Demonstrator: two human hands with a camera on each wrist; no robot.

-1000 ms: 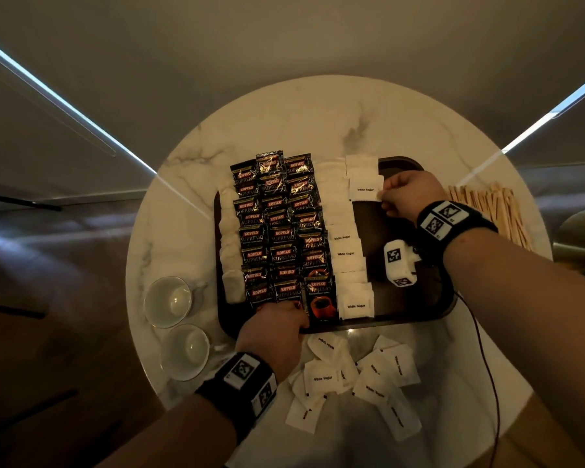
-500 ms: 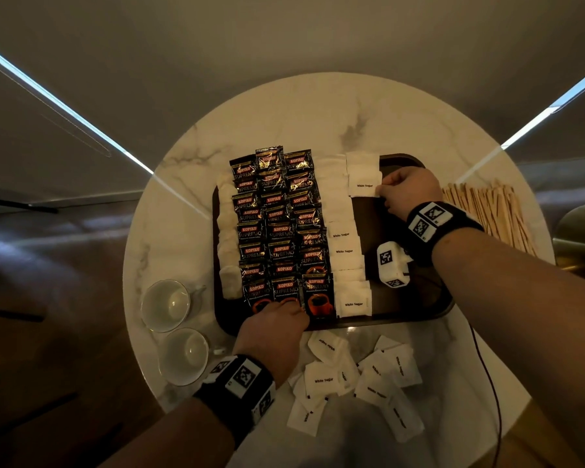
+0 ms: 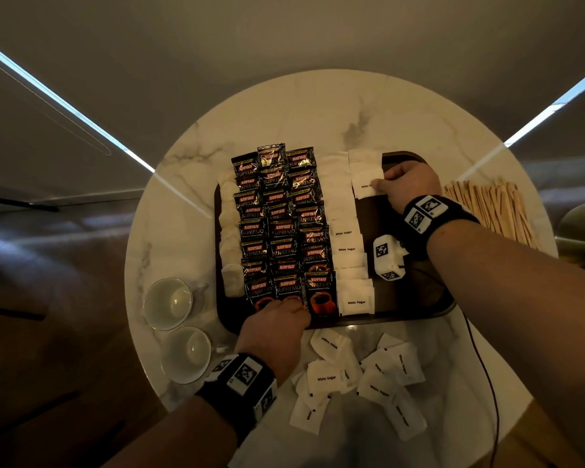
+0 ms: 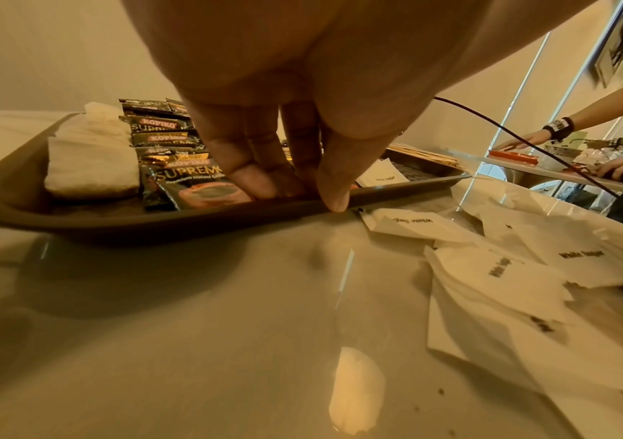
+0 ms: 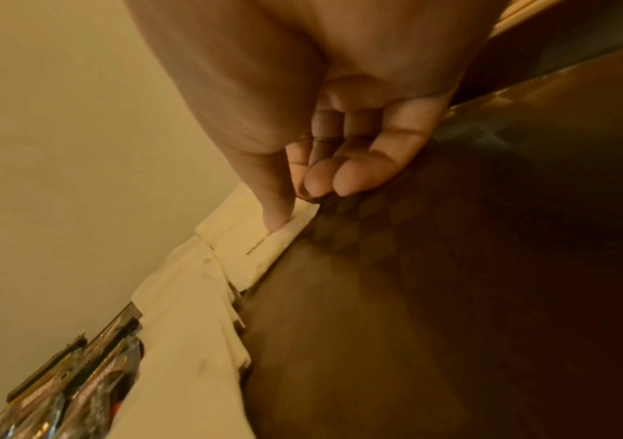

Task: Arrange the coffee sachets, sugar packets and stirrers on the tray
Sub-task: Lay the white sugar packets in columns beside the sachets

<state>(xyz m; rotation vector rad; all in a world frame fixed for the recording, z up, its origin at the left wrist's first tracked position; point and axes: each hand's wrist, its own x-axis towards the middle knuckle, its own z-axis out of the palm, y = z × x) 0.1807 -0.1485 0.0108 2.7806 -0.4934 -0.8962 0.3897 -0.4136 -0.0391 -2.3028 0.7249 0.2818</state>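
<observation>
A dark tray (image 3: 395, 214) holds three columns of black coffee sachets (image 3: 281, 228) and a column of white sugar packets (image 3: 348, 251). My right hand (image 3: 379, 185) is at the tray's far end and pinches a sugar packet (image 3: 363, 187) that tops a second short column. In the right wrist view its thumb lies on that packet (image 5: 257, 252). My left hand (image 3: 284, 307) pinches the tray's near rim (image 4: 114, 219), fingers (image 4: 253, 181) on the nearest coffee sachets (image 4: 189, 178) and thumb outside. Loose sugar packets (image 3: 368, 376) lie on the table. Wooden stirrers (image 3: 490, 211) lie right of the tray.
Two white cups (image 3: 168, 304) (image 3: 188, 352) stand on the round marble table (image 3: 284, 113), left of the tray. Pale packets (image 3: 230, 238) line the tray's left side. A black cable (image 3: 483, 366) trails from my right wrist. Other people's hands (image 4: 621, 163) work at another table.
My right thumb has slid slightly further onto the sugar packet. My left hand has stayed at the tray's near rim.
</observation>
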